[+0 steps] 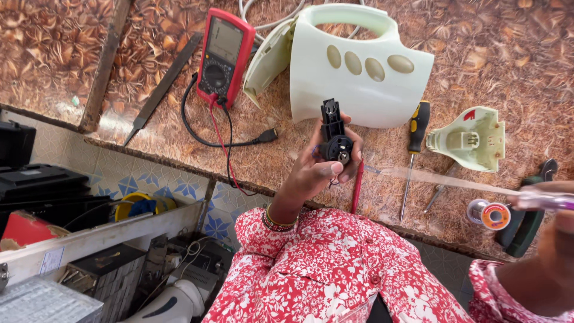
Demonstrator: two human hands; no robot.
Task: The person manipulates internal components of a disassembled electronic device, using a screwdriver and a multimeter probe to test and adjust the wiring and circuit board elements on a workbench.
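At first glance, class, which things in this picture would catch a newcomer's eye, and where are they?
Centre frame, the left hand holds up a small black plastic part. Behind it on the brown patterned bench lies a pale green appliance housing, with a red multimeter to its left. The right hand, at the right edge, holds a blurred tool.

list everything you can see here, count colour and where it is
black connector part: 1, black, held up in the left hand
multimeter: 1, red and grey, top of the bench, leads attached
kettle body: 1, pale green, top centre of the bench
base piece: 1, pale green, right of the bench
screwdriver: 1, black and yellow handle, between body and base piece
metal file: 1, dark grey, left of the multimeter
solder spool: 1, orange label, right, near the bench edge
left hand: 1, centre, gripping the connector part
right hand: 1, right edge, holding a blurred purple tool
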